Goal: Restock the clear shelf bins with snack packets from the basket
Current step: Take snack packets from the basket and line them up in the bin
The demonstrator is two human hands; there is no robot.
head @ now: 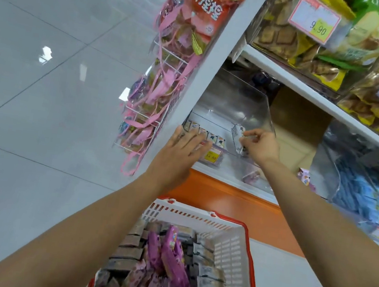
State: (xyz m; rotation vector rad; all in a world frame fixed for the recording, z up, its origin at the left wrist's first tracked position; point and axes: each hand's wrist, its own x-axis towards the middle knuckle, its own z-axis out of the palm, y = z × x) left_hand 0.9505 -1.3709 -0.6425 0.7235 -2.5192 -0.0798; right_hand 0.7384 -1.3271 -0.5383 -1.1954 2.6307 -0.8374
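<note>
Now right hand (pixel 261 146) pinches crinkly packet (pixel 237 134) in clear bin (pixel 239 101); left hand (pixel 183 147) fingers (pixel 199 142) straight.

White shelf (pixel 223 174) bearing clear bins (pixel 252 103) side by side

9.90 on upper price tag (pixel 315 17); 13.80 on lower price tag (pixel 211 156).
</note>
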